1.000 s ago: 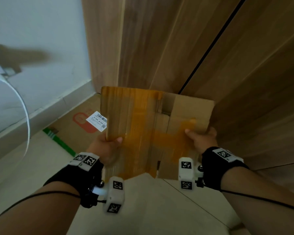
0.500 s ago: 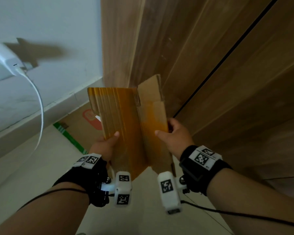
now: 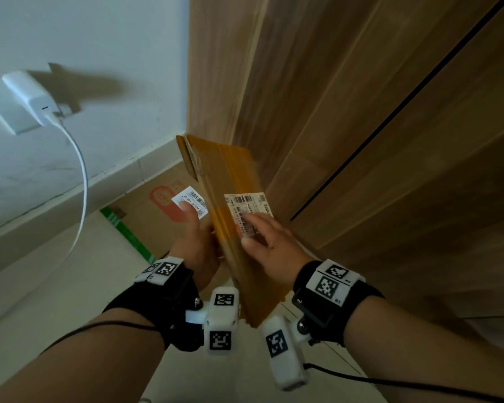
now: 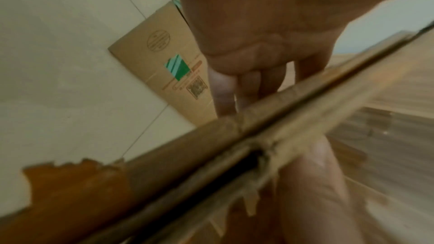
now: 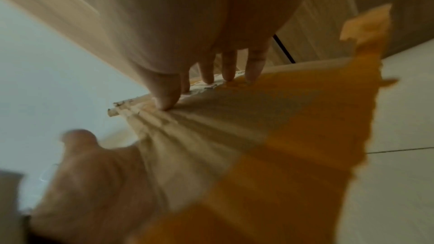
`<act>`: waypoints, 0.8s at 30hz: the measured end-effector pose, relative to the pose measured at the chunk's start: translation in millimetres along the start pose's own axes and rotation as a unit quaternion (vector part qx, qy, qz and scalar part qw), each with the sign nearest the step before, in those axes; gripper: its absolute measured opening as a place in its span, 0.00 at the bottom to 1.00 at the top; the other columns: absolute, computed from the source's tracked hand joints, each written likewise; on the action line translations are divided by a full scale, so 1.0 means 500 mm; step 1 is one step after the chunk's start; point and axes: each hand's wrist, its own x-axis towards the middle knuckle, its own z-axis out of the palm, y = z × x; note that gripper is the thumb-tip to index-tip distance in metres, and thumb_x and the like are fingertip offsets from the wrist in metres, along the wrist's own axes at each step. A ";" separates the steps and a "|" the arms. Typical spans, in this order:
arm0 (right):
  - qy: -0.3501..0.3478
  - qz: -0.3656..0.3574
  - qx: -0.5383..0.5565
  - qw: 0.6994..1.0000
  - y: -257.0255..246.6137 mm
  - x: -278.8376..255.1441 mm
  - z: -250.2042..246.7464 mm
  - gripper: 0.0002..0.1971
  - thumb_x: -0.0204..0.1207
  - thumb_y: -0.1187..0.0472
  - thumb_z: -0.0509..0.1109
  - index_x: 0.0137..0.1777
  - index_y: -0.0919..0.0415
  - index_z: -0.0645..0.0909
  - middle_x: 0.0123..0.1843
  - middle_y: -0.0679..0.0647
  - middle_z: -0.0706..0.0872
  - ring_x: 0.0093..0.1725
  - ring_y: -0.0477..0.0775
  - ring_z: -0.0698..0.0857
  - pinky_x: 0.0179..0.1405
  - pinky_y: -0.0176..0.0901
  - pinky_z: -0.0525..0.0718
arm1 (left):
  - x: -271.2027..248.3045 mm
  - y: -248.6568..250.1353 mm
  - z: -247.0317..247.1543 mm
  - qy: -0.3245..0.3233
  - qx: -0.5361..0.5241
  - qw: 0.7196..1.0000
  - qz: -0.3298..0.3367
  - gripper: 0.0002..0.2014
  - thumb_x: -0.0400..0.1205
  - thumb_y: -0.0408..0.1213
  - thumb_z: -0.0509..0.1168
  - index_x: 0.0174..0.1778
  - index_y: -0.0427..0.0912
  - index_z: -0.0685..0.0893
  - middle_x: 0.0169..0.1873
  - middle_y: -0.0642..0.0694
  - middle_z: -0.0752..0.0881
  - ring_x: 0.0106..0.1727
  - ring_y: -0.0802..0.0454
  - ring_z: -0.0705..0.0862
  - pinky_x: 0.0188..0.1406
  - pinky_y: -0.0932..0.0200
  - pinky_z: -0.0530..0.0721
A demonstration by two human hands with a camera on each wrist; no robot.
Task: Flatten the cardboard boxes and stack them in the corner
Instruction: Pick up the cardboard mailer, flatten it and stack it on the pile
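Note:
I hold a brown cardboard box (image 3: 233, 175), folded flat and streaked with orange tape, tilted above the floor before the corner. My left hand (image 3: 197, 242) grips its left side, with the thumb up along the near face and the fingers hidden behind. My right hand (image 3: 266, 242) presses straight fingers on the white shipping label (image 3: 249, 206) on the upper face. The left wrist view shows the torn layered edge of the box (image 4: 211, 146). The right wrist view shows fingertips (image 5: 229, 77) on the creased box (image 5: 258, 136). Another flattened box (image 3: 146, 210) lies on the floor in the corner.
Wooden cabinet doors (image 3: 361, 112) fill the right side. A white wall with a skirting board (image 3: 70, 199) is on the left. It carries a plugged-in white charger (image 3: 32, 97) whose cable (image 3: 82, 181) hangs down. Pale floor tiles (image 3: 70, 286) lie below.
The box has gone from spread wide to folded flat and turned label-up. My right hand has left the right edge and now lies flat on the label. Both hands came closer together.

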 end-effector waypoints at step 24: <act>0.129 0.197 0.209 0.949 0.102 0.061 -0.028 0.25 0.74 0.57 0.70 0.71 0.54 0.69 0.60 0.52 0.80 0.57 0.55 0.80 0.62 0.55 0.81 | 0.061 -0.055 -0.077 0.127 0.052 0.987 -0.085 0.17 0.79 0.30 0.64 0.62 0.51 0.78 0.52 0.44 0.88 0.56 0.41 0.85 0.57 0.39 0.85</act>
